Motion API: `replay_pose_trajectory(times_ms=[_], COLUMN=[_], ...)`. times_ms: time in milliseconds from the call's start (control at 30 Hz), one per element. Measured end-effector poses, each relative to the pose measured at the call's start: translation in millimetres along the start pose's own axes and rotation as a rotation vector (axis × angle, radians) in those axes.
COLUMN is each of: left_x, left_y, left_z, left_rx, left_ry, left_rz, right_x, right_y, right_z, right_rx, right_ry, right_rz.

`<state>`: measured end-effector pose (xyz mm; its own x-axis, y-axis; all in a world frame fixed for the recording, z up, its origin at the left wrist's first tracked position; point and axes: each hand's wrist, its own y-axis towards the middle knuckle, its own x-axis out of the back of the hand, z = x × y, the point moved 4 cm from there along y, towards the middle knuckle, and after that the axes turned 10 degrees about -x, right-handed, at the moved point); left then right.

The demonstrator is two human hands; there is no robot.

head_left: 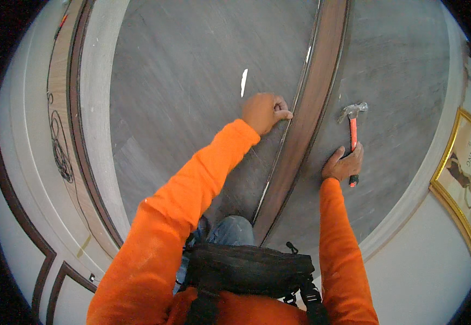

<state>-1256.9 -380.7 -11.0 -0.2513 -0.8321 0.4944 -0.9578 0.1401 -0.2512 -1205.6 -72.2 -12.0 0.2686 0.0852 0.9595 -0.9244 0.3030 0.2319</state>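
My left hand [267, 112] is closed in a pinch at the left edge of a long brown wooden strip [301, 132]. Whatever lies between its thumb and fingertips is too small to make out. To the right of the strip, my right hand [345, 163] grips the lower handle of a claw hammer [353, 131]. The hammer has a metal head and a red and black handle, and its head points away from me. Along the strip's left edge runs a thin gap with whitish patches.
A thin white scrap [243, 82] lies on the dark grey floor [176, 81] beyond my left hand. A coiled black cable [59, 146] is at the left. On the right wall hangs a gold-framed picture [466, 179]. A black waist bag [249, 268] sits against my body.
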Motion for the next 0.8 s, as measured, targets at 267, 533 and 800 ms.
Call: replay_pose_trajectory(times_ms=[267, 533, 800], left_x=[0, -4, -35], left_y=[15, 12, -47], left_z=[-1, -24, -42], left_rx=[0.029, 0.117, -0.009], left_ry=[0.089, 0.283, 0.225], left_rz=[0.063, -0.002, -0.402], right_x=[1, 2, 2], right_y=[-1, 1, 1], right_z=[-1, -1, -2], right_rx=[-0.004, 0.004, 0.013], right_ry=[-0.006, 0.011, 0.016], right_rz=[0.010, 0.005, -0.003])
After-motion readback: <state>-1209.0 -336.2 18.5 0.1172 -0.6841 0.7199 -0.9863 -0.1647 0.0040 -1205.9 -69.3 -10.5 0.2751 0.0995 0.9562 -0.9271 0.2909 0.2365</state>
